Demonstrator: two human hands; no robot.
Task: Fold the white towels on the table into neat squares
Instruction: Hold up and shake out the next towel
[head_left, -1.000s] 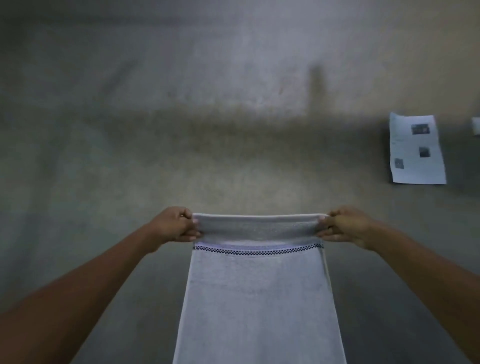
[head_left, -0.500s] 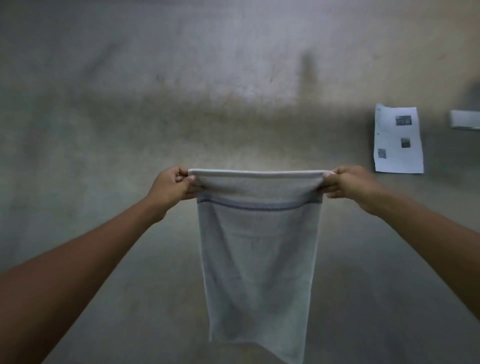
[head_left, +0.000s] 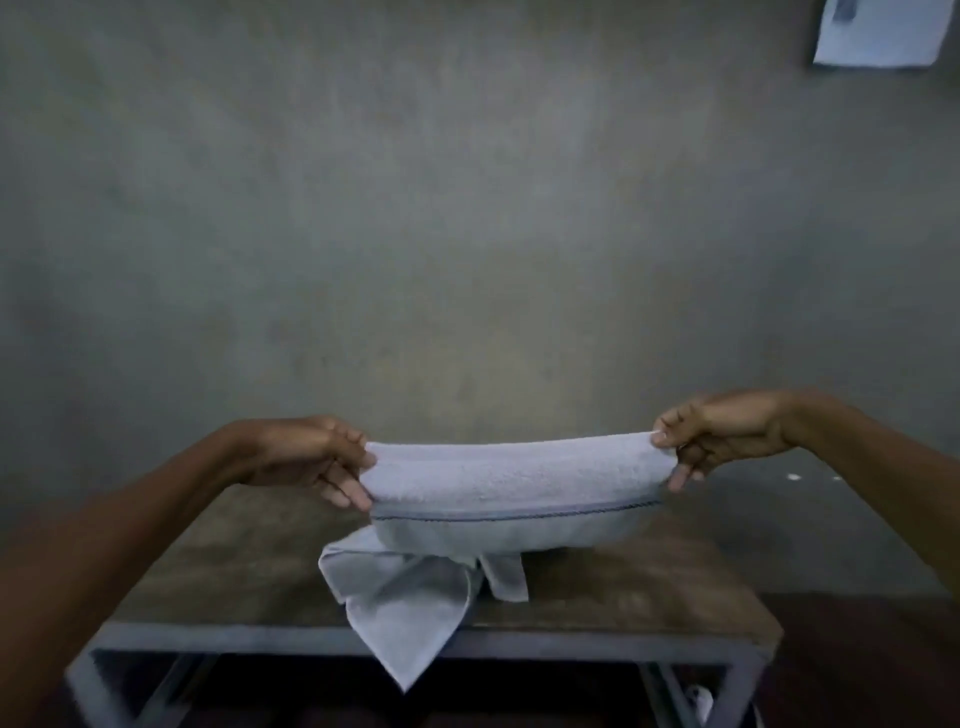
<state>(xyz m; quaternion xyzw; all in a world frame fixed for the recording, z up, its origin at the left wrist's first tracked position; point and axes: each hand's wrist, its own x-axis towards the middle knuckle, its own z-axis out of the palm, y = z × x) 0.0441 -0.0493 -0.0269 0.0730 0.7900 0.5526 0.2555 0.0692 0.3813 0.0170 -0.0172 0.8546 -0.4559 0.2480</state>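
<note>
A white towel (head_left: 511, 480) with a thin dark stripe near its edge is stretched between my hands above the table (head_left: 623, 587). My left hand (head_left: 317, 457) pinches its left corner and my right hand (head_left: 719, 436) pinches its right corner. The towel's lower part (head_left: 410, 597) is bunched on the tabletop, and one point of it hangs over the table's front edge.
The brown tabletop sits on a grey metal frame (head_left: 571, 647), against a bare grey wall (head_left: 467, 208). A white printed sheet (head_left: 883, 31) is stuck on the wall at the top right. Dark floor shows below the table.
My hands have come down and spread a little wider. The towel, which hung free in the air, now has its lower part crumpled on the table. The table has come into view.
</note>
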